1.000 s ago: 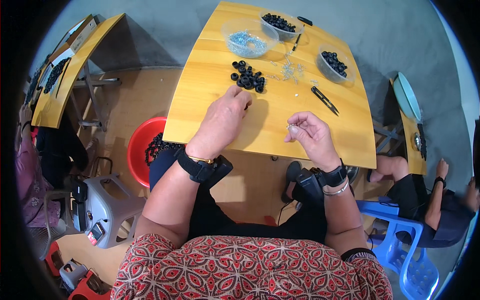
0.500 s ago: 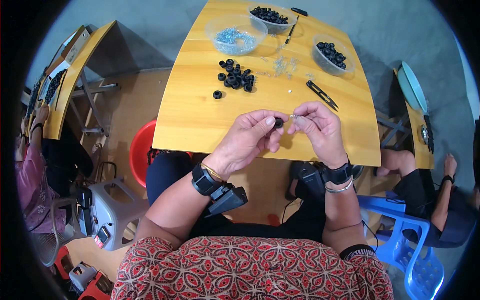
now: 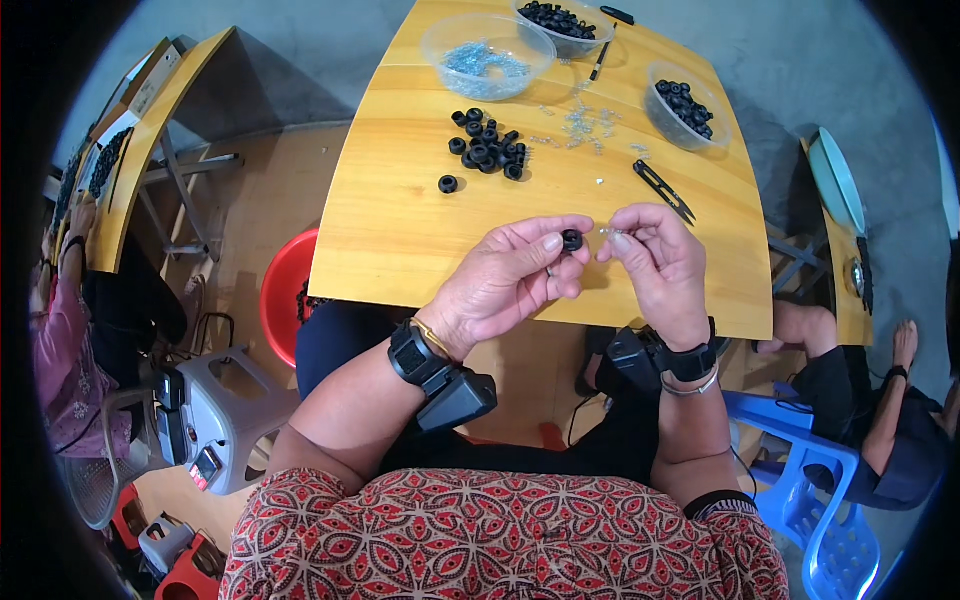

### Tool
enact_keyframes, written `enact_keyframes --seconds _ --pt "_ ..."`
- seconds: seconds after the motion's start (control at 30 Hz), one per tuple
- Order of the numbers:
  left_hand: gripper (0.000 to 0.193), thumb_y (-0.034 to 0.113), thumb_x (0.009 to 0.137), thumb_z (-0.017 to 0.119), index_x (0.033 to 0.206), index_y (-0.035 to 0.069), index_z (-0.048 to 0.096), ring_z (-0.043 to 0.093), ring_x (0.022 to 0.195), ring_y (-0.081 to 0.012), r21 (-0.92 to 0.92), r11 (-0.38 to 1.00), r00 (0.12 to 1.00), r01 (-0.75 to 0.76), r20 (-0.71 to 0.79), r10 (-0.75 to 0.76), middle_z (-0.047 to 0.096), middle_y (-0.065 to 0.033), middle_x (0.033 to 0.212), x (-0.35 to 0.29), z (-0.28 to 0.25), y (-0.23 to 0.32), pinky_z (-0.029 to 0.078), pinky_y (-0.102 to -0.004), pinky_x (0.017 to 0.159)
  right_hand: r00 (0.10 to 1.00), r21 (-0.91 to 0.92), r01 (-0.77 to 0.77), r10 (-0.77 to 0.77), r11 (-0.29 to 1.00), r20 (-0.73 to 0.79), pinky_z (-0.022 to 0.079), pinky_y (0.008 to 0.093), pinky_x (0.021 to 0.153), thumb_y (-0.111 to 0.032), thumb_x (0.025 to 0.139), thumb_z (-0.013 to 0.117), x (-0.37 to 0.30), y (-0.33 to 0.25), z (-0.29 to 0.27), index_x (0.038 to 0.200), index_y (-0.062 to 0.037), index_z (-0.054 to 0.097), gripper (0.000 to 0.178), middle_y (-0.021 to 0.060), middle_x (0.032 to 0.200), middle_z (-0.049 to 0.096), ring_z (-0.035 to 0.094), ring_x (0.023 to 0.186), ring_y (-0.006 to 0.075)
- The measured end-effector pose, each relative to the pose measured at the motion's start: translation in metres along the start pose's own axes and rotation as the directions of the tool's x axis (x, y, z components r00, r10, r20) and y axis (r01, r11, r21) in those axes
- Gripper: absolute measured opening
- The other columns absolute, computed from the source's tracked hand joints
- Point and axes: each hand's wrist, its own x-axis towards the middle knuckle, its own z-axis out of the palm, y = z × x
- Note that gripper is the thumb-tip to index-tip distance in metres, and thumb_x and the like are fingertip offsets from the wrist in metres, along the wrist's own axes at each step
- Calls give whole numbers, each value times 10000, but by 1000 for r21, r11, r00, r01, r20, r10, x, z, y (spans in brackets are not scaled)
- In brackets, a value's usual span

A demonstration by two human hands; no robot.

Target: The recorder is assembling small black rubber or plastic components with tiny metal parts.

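- Right in the middle of the frame, the left hand (image 3: 520, 268) is nearly closed at thumb and forefinger, pinching a round black bead with a hole (image 3: 572, 240); its other fingers curl loosely.
- Just right of it, the right hand (image 3: 662, 268) pinches a tiny clear piece (image 3: 616, 233) between thumb and fingers, too small for me to make out properly. A narrow gap separates it from the bead.
- Both hands are over the near part of the yellow wooden tabletop (image 3: 395, 215).
- Above the left hand, in the upper middle, I see a heap of round black beads (image 3: 487, 150), with a single black bead (image 3: 448, 184) apart at its lower left.
- Small clear beads (image 3: 585, 128) lie scattered right of the heap; black metal thread snips (image 3: 663, 190) rest above the right hand.
- Toward the top, a clear plastic bowl (image 3: 532, 45) holds pale blue beads.
- At centre left, a red plastic basin (image 3: 275, 300) sits below the tabletop's edge.
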Motion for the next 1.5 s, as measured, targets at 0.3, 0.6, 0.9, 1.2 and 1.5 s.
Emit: enact_keyframes --seconds 0.3,0.6,0.9,1.2,1.5 --pt "260 57 801 533 1055 2 519 570 691 -140 68 997 999 -32 -42 35 571 -69 823 1 -2 -1 493 -239 676 995 -106 94 -97 990 -15 445 218 624 30 785 512 -5 -6 7 881 12 497 99 62 782 545 549 705 103" --pt "237 16 779 549 1016 24 540 574 677 -143 157 985 995 -72 -55 82 580 -72 842 4 -1 -4 492 -240 648 958 -405 283 -272 869 88 436 289 573 99 697 510 -1 -8 8 837 -4 510 174 120 744 521 545 655 244" --pt "240 -9 788 530 1027 7 525 571 717 -135 87 993 996 -75 -37 78 574 -77 894 6 -2 -5 504 -232 662 979 -237 194 -203 952 -14 448 269 598 85 703 523 -4 -4 16 902 -10 524 221 98 758 537 555 666 196" --pt "235 2 792 528 1026 11 526 573 749 -124 121 987 994 -102 -26 106 579 -71 894 4 -5 -5 499 -226 673 941 -493 335 -313 803 129 446 274 603 70 692 546 0 -12 17 860 0 536 182 96 752 534 553 675 190" --pt "219 12 791 533 1009 0 541 577 686 -108 308 950 992 -52 -91 83 591 -66 860 3 3 -7 490 -215 646 947 -400 322 -289 858 143 435 279 588 61 688 553 0 -11 10 815 2 537 141 110 736 519 540 666 228"
